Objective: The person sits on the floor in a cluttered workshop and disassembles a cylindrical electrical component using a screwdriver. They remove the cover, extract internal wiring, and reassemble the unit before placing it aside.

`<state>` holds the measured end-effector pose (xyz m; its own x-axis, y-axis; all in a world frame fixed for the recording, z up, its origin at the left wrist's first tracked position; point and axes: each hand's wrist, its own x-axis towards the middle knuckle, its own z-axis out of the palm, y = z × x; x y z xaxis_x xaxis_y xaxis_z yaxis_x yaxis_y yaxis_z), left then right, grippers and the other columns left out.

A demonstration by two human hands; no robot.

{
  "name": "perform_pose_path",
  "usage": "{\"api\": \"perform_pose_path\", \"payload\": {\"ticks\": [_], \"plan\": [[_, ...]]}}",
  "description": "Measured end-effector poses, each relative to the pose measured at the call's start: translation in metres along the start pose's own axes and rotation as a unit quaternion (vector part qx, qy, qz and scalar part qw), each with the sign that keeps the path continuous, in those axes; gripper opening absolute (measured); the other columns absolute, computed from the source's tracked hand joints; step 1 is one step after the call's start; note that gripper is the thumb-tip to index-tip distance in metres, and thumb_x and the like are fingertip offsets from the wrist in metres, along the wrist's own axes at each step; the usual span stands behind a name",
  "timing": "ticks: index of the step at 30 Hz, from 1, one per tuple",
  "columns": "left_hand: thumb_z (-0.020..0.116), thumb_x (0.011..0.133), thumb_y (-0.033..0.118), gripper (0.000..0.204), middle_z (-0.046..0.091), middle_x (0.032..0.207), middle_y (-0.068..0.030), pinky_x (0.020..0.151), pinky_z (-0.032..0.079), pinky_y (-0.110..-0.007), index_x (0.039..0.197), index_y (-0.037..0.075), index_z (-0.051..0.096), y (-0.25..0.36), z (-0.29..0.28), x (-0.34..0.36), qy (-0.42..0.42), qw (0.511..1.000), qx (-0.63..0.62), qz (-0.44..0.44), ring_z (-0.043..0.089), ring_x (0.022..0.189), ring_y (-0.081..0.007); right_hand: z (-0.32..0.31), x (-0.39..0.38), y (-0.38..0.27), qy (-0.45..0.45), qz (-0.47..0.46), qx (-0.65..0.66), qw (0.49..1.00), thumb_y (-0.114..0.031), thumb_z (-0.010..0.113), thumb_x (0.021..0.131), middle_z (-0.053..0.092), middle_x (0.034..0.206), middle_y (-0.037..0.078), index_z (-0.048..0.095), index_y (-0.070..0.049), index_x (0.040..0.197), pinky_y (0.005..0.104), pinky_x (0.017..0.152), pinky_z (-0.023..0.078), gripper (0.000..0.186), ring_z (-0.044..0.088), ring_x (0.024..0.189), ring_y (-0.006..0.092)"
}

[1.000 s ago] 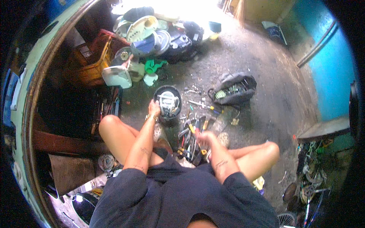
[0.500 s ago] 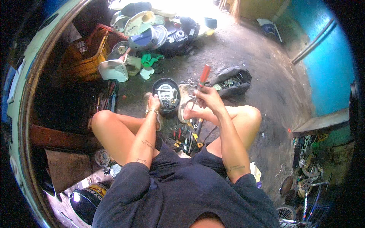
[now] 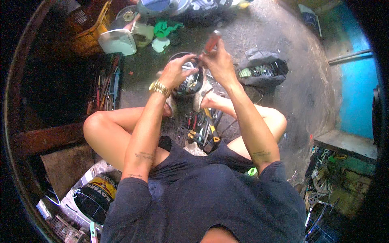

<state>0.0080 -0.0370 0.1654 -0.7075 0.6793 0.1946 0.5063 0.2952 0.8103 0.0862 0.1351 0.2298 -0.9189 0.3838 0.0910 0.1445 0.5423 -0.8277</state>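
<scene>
The left hand [image 3: 174,73] hides part of the black bucket [image 3: 183,53]; the small parts inside cannot be identified. Above the bucket's right side, the red-handled tool [image 3: 212,41] in the right hand [image 3: 219,64] is blurred; its tip is indistinct. Right of the bucket, the gray bag [image 3: 259,56] contains unidentifiable small items. Far upper left of the bucket, the picture's edge crops the orange crate [image 3: 94,34].

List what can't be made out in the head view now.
In the head view:
Tip of the red-handled tool: lost in blur at the right hand.
Whether the left hand touches anything: blurred.
Contents of the round black bucket: partly covered by that hand.
Pieces inside the dark grey bag: too small.
Rounded blue-and-grey parts: cut off by the upper edge.
</scene>
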Motion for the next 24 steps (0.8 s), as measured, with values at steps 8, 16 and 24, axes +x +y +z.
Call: {"api": "perform_pose_path", "payload": {"ticks": [8, 16, 24], "plan": [[0.07, 0.09, 0.035, 0.031, 0.067, 0.078, -0.0187, 0.066, 0.05, -0.039, 0.099, 0.005, 0.072, -0.018, 0.017, 0.038, -0.069, 0.997, 0.012, 0.029, 0.062, 0.066, -0.0296, -0.023, 0.019, -0.036, 0.004, -0.117, -0.099, 0.988, -0.025, 0.071, 0.086, 0.07, 0.091, 0.022, 0.049, -0.005, 0.128, 0.0499, 0.079, 0.054, 0.051, 0.069, 0.089, 0.0413], [0.072, 0.088, 0.032, 0.037, 0.071, 0.106, -0.0166, 0.086, 0.053, -0.04, 0.115, 0.007, 0.068, -0.03, 0.01, 0.035, -0.108, 0.985, 0.13, -0.021, 0.069, 0.095, -0.0327, -0.038, 0.039, 0.015, -0.021, -0.078, -0.277, 0.957, -0.021, 0.062, 0.092, 0.07, 0.095, 0.022, 0.052, -0.009, 0.125, 0.0507, 0.082, 0.053, 0.037, 0.067, 0.094, 0.0424], [0.072, 0.085, 0.026, 0.054, 0.056, 0.135, -0.0199, 0.105, 0.042, -0.045, 0.131, 0.004, 0.055, -0.085, 0.035, -0.017, 0.032, 0.979, 0.186, -0.073, 0.053, 0.124, -0.0374, -0.036, -0.016, 0.279, -0.314, 0.207, -0.324, 0.868, -0.024, 0.059, 0.088, 0.065, 0.119, 0.028, 0.054, -0.002, 0.129, 0.0481, 0.095, 0.051, 0.046, 0.063, 0.111, 0.0419]]}}
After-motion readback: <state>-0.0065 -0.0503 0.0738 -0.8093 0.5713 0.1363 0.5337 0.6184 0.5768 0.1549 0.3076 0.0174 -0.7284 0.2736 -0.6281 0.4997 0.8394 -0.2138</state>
